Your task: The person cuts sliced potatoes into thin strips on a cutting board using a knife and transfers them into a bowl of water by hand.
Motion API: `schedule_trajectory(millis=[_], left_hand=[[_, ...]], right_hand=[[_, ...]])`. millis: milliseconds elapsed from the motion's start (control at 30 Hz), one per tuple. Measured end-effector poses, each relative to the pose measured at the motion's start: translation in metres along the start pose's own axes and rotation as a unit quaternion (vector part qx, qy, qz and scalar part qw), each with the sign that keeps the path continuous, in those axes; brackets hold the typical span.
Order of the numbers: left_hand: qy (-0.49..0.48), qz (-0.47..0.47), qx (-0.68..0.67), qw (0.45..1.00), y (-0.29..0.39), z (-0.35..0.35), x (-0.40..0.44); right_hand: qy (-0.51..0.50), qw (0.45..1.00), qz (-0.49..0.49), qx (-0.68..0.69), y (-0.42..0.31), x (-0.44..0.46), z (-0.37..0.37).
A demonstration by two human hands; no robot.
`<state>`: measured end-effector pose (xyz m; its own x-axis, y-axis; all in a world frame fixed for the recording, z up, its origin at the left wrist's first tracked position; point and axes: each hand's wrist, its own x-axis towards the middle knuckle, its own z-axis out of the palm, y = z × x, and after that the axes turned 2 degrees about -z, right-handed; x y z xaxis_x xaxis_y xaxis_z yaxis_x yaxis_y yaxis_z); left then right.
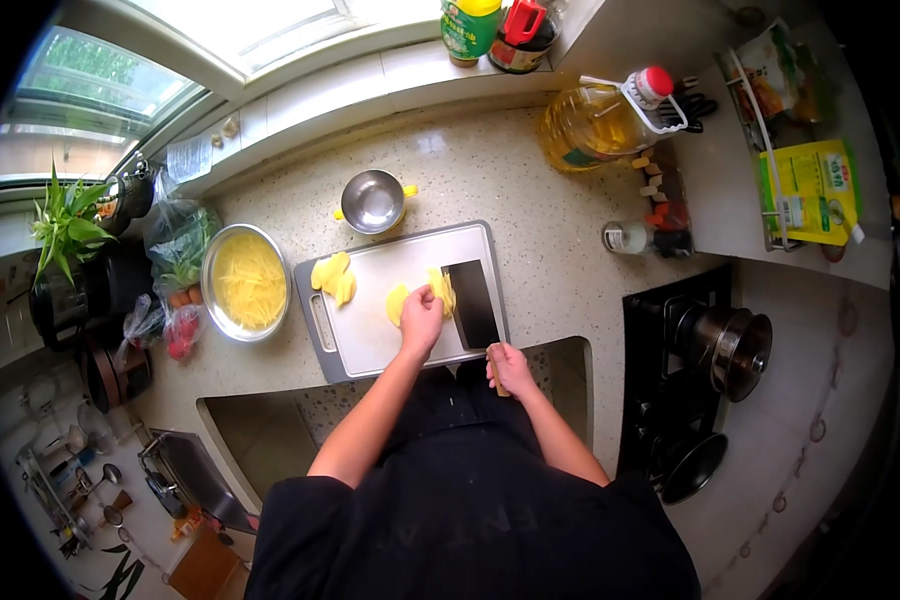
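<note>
My right hand [511,369] is wrapped round the wooden handle of a cleaver [467,303]. Its broad dark blade lies over the right part of a grey-edged cutting board [370,342]. Just left of the blade, my left hand [422,322] has its fingers bunched on pale yellow potato slices [397,302]. More cut potato [443,291] sits between those fingertips and the blade. A separate pile of potato slices [334,278] rests near the board's upper left corner. What exactly the left fingertips press on is partly hidden.
Left of the board stands a metal bowl [209,290] of potato shreds [248,283]. Behind it is a small steel bowl [373,201] with yellow handles. An oil jug [587,128] and a glass jar [625,238] stand back right, near a stove with a pot [738,353].
</note>
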<state>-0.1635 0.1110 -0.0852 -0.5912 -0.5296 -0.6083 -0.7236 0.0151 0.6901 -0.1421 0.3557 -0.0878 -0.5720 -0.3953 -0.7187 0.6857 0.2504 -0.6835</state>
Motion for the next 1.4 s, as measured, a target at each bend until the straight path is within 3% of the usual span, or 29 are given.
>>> schedule_trajectory(millis=[233,533,733,967,1400], left_hand=[[-0.001,0.027,-0.015,1.0,-0.006,0.012,0.0],[0.043,0.099,0.074,0.991,0.005,0.017,-0.009],[0.081,0.123,0.019,0.989,0.029,-0.009,-0.021],[0.163,0.136,-0.038,0.976,0.058,-0.101,-0.024],[0.296,0.113,-0.121,0.941,0.001,-0.309,0.036]], right_hand=[[-0.006,1.0,-0.001,0.015,0.003,0.002,0.004],[-0.001,1.0,-0.009,-0.001,-0.004,-0.003,0.012],[0.003,0.999,-0.04,-0.025,-0.037,-0.013,0.031],[-0.077,0.988,-0.093,-0.097,-0.1,0.0,0.095],[-0.174,0.958,-0.111,-0.197,-0.176,0.054,0.311]])
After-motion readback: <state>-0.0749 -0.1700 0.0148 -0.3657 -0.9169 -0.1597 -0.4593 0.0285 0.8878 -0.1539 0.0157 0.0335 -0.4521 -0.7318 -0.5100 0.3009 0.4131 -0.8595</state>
